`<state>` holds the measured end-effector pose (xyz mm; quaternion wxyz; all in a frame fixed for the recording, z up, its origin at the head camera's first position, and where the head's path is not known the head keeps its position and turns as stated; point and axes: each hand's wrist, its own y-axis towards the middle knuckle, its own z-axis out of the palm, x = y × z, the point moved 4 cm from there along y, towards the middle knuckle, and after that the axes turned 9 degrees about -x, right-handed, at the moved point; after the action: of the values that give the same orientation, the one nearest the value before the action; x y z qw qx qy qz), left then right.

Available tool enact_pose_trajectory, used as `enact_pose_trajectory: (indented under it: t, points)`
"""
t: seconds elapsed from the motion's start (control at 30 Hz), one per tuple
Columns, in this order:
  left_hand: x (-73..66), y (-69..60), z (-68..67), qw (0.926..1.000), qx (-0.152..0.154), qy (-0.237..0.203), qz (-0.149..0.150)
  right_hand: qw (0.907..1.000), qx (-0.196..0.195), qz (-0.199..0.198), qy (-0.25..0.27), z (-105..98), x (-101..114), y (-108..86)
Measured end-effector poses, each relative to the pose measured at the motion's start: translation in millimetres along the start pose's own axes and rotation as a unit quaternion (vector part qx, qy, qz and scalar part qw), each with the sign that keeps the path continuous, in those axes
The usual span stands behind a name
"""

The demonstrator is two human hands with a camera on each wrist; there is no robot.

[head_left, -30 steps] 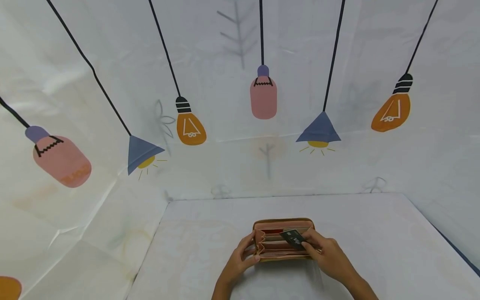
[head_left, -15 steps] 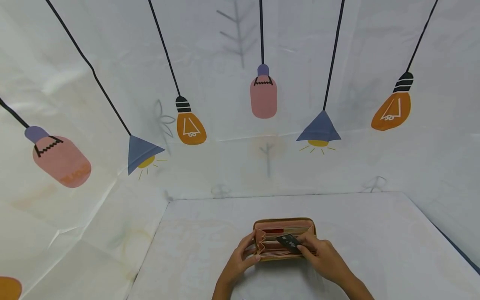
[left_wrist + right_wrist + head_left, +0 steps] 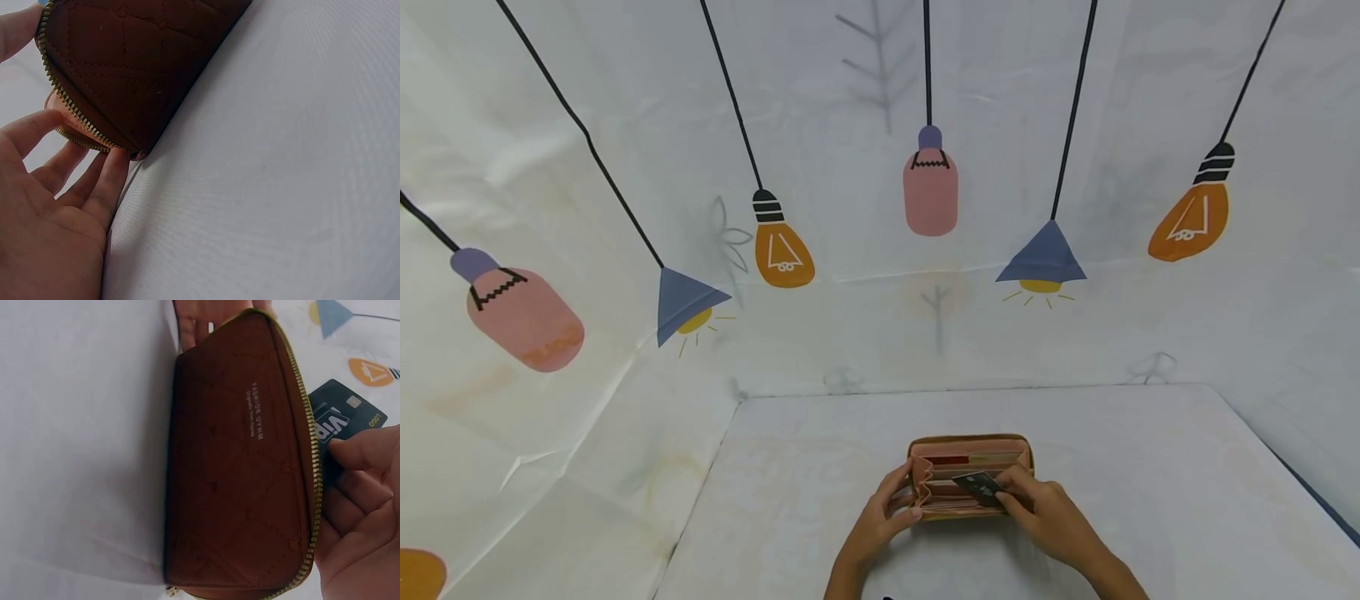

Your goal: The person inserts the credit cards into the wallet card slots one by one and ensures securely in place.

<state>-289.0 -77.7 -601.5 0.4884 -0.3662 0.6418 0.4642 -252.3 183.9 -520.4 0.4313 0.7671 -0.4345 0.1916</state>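
A brown quilted zip wallet (image 3: 234,469) stands unzipped on the white table, its pink pleated compartments facing up in the head view. My left hand (image 3: 876,521) grips the wallet's left end, thumb on the near edge and fingers along the side; its fingers (image 3: 112,175) touch the brass zip in the left wrist view. Between thumb and fingers, my right hand (image 3: 1056,521) pinches a dark card (image 3: 976,485) marked "Vip", tilted over the compartments. The card's chip end shows in the right wrist view; the fingers cover its other end.
Inside the wallet, a red item (image 3: 947,460) shows in a far slot. The white tabletop (image 3: 805,467) meets a pale wall sheet (image 3: 850,333) printed with hanging lamps behind and at the sides.
The right hand and the card have shifted slightly left over the wallet, mostly in the first half second. The left hand keeps its grip and the wallet stays in place.
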Motion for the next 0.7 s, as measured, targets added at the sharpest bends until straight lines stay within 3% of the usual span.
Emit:
enact_pose_trajectory:
  t: [0.7]
  points:
    - [0.1, 0.2, -1.2, 0.9997, 0.006, 0.005, 0.025, 0.9968, -0.009, -0.044, -0.066, -19, -1, -4.7]
